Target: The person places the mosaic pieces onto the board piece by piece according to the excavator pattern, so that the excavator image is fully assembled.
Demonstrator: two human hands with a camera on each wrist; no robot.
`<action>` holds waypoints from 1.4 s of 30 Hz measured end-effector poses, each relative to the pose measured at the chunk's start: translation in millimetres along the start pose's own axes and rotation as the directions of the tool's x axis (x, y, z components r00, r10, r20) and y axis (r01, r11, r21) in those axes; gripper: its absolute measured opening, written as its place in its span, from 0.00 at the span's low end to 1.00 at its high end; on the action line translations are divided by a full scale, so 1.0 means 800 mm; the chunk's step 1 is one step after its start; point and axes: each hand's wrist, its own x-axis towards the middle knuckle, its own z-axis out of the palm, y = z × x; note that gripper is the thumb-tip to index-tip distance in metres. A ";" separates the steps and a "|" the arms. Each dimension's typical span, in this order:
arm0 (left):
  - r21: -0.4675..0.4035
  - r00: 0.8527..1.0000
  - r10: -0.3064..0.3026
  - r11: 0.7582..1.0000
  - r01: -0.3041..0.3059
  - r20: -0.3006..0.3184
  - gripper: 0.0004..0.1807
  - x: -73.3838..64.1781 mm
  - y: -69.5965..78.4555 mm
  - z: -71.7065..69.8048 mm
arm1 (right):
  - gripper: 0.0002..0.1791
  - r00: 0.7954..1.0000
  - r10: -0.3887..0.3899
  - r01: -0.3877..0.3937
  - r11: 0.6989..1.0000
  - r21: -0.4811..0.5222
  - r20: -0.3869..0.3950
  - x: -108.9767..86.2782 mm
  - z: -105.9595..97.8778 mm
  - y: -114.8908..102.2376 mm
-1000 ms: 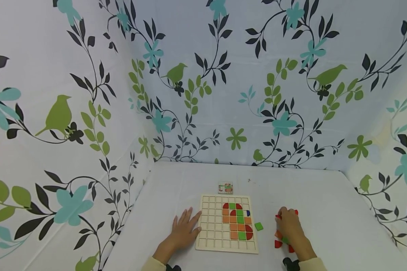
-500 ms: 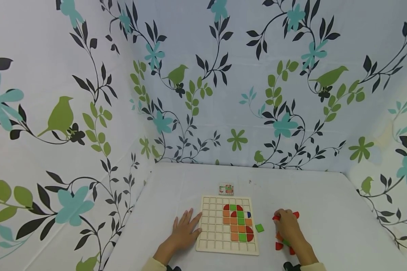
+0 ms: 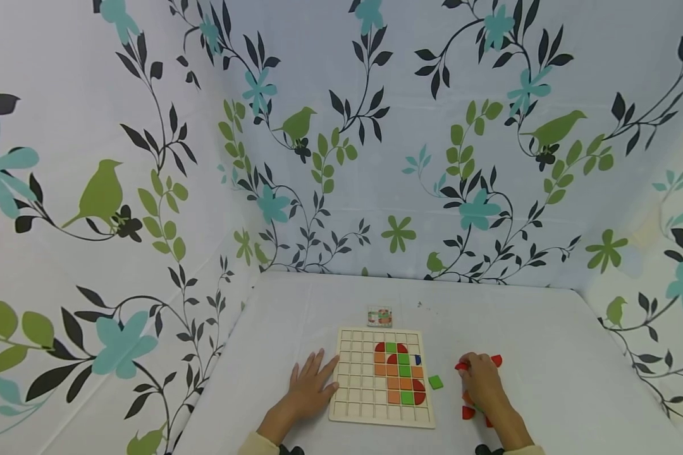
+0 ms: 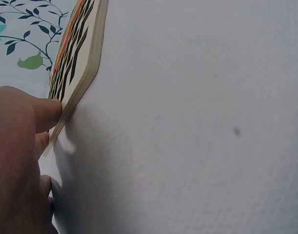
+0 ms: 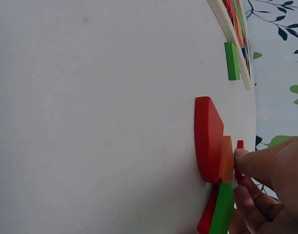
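A pale wooden grid board point(image 3: 358, 404) lies on the white table, with red, orange and green blocks and a dark blue piece set in its right part. My left hand point(image 3: 308, 388) lies beside its left edge with fingers spread, and the thumb point(image 4: 47, 113) touches that edge. To the right of the board, my right hand point(image 3: 484, 382) pinches a red block point(image 5: 240, 144) between thumb and fingers. Under and around this hand lie a rounded red block point(image 5: 207, 141), an orange block point(image 5: 227, 158), a green block point(image 5: 222, 209) and more red ones, partly hidden by it.
A lone green square block point(image 3: 435, 382) sits just off the board's right edge. Behind the board lies a small patterned card point(image 3: 379, 316). Leaf-and-bird printed cloth point(image 3: 341, 253) walls in the table at the back and sides.
The red block at my right fingertips has shifted slightly left and sticks out more from the fingers. My left hand keeps its place at the board.
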 end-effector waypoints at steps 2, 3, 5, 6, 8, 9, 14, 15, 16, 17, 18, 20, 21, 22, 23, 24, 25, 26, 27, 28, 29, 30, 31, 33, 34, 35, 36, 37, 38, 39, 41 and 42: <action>-0.004 1.000 0.008 1.000 -0.008 -0.003 0.35 -0.002 0.002 -0.002 | 0.14 1.000 -0.009 0.009 1.000 -0.001 0.002 0.000 0.002 -0.001; -0.005 1.000 0.007 1.000 -0.007 -0.003 0.35 -0.002 0.002 -0.003 | 0.14 1.000 -0.018 0.018 1.000 -0.003 0.004 -0.001 0.002 -0.001; -0.004 1.000 0.006 1.000 -0.006 -0.003 0.35 -0.003 0.003 -0.004 | 0.14 0.999 -0.040 0.040 0.999 -0.005 0.006 -0.002 0.004 -0.003; -0.002 1.000 0.004 1.000 -0.004 -0.001 0.35 -0.003 0.004 -0.005 | 0.14 0.999 -0.045 0.045 0.999 -0.006 0.009 -0.002 0.005 -0.003; -0.004 1.000 0.005 1.000 -0.005 -0.004 0.35 -0.003 0.004 -0.005 | 0.14 0.998 -0.054 0.055 0.998 -0.016 0.012 -0.003 0.007 -0.005; -0.006 1.000 0.005 1.000 -0.005 -0.005 0.35 -0.003 0.004 -0.005 | 0.14 0.998 -0.055 0.055 0.998 -0.023 0.014 -0.004 0.007 -0.006; -0.017 1.000 0.014 1.000 -0.014 -0.019 0.35 -0.004 0.005 -0.005 | 0.14 0.999 -0.031 0.032 0.998 -0.045 0.024 -0.004 0.012 -0.009; -0.017 1.000 0.012 1.000 -0.012 -0.015 0.35 -0.004 0.006 -0.006 | 0.14 0.999 -0.029 0.030 0.999 -0.046 0.029 -0.004 0.013 -0.009; -0.014 1.000 0.004 1.000 -0.004 -0.010 0.35 -0.004 0.006 -0.006 | 0.14 0.999 -0.026 0.027 0.999 -0.042 0.034 -0.004 0.013 -0.010; -0.014 1.000 0.003 1.000 -0.003 -0.004 0.35 -0.005 0.007 -0.007 | 0.14 0.999 -0.026 0.028 0.999 -0.041 0.041 -0.005 0.013 -0.011; -0.014 1.000 0.004 1.000 -0.004 0.000 0.34 -0.005 0.008 -0.008 | 0.14 0.998 -0.028 0.030 0.999 -0.040 0.050 -0.004 0.014 -0.011; -0.016 1.000 0.000 1.000 0.000 0.010 0.34 -0.006 0.010 -0.012 | 0.13 0.997 -0.035 0.037 0.999 -0.035 0.066 -0.005 0.014 -0.013; -0.015 1.000 -0.002 1.000 0.003 0.015 0.34 -0.007 0.011 -0.013 | 0.14 0.997 -0.043 0.045 0.998 -0.036 0.069 -0.005 0.014 -0.014; -0.012 1.000 -0.004 1.000 0.005 0.020 0.34 -0.007 0.012 -0.015 | 0.14 0.996 -0.051 0.053 0.998 -0.034 0.070 -0.005 0.013 -0.016; -0.013 1.000 -0.001 1.000 0.001 0.020 0.34 -0.008 0.013 -0.017 | 0.13 0.996 -0.060 0.063 0.997 -0.037 0.071 -0.005 0.013 -0.019; -0.014 1.000 -0.004 1.000 0.004 0.024 0.34 -0.008 0.014 -0.017 | 0.13 0.995 -0.067 0.069 0.997 -0.036 0.068 -0.005 0.012 -0.022; -0.010 0.999 -0.009 1.000 0.009 0.032 0.34 -0.009 0.013 -0.017 | 0.13 0.995 -0.078 0.080 0.996 -0.038 0.064 -0.005 0.012 -0.027; -0.011 0.999 -0.012 1.000 0.012 0.035 0.35 -0.009 0.013 -0.017 | 0.13 0.994 -0.090 0.092 0.995 -0.041 0.059 -0.006 0.012 -0.032; -0.013 0.999 -0.008 1.000 0.009 0.032 0.35 -0.009 0.012 -0.016 | 0.13 0.993 -0.105 0.108 0.993 -0.046 0.053 -0.006 0.012 -0.038; -0.014 1.000 -0.005 1.000 0.006 0.030 0.35 -0.008 0.010 -0.014 | 0.13 0.991 -0.122 0.124 0.991 -0.049 0.050 -0.007 0.013 -0.046; -0.016 1.000 -0.006 1.000 0.006 0.028 0.35 -0.007 0.008 -0.012 | 0.12 0.989 -0.142 0.144 0.988 -0.053 0.048 -0.008 0.015 -0.053; -0.013 1.000 -0.009 1.000 0.009 0.027 0.35 -0.006 0.005 -0.010 | 0.12 0.985 -0.165 0.167 0.984 -0.058 0.045 -0.010 0.017 -0.062; -0.009 1.000 -0.005 1.000 0.005 0.020 0.35 -0.005 0.003 -0.007 | 0.12 0.979 -0.200 0.202 0.977 -0.065 0.041 -0.012 0.021 -0.071; -0.002 1.000 0.002 1.000 -0.002 0.004 0.34 -0.002 -0.002 -0.002 | 0.11 0.960 -0.280 0.281 0.957 -0.067 0.034 -0.016 0.030 -0.089; 0.001 1.000 0.002 1.000 -0.002 0.001 0.34 0.000 -0.004 0.000 | 0.11 0.947 -0.320 0.321 0.945 -0.061 0.037 -0.019 0.035 -0.097; 0.003 1.000 0.002 1.000 -0.002 -0.002 0.34 0.001 -0.006 0.002 | 0.11 0.932 -0.359 0.361 0.931 -0.047 0.040 -0.022 0.040 -0.105; 0.007 1.000 0.007 1.000 -0.007 -0.006 0.34 0.002 -0.008 0.004 | 0.11 0.916 -0.398 0.400 0.916 -0.036 0.044 -0.024 0.045 -0.113; 0.008 1.000 0.011 1.000 -0.011 -0.010 0.34 0.003 -0.009 0.005 | 0.10 0.898 -0.437 0.438 0.899 -0.020 0.049 -0.027 0.050 -0.119; 0.008 1.000 0.013 1.000 -0.013 -0.010 0.34 0.004 -0.009 0.005 | 0.10 0.881 -0.470 0.471 0.882 -0.010 0.052 -0.030 0.055 -0.126; 0.007 1.000 0.015 1.000 -0.015 -0.012 0.34 0.004 -0.010 0.006 | 0.10 0.868 -0.493 0.495 0.869 -0.005 0.059 -0.032 0.059 -0.131; 0.001 1.000 0.017 1.000 -0.017 -0.011 0.34 0.004 -0.009 0.006 | 0.10 0.836 -0.545 0.546 0.838 -0.009 0.062 -0.036 0.068 -0.139; -0.003 1.000 0.018 1.000 -0.018 -0.010 0.34 0.004 -0.008 0.005 | 0.10 0.826 -0.561 0.563 0.826 -0.023 0.065 -0.038 0.072 -0.142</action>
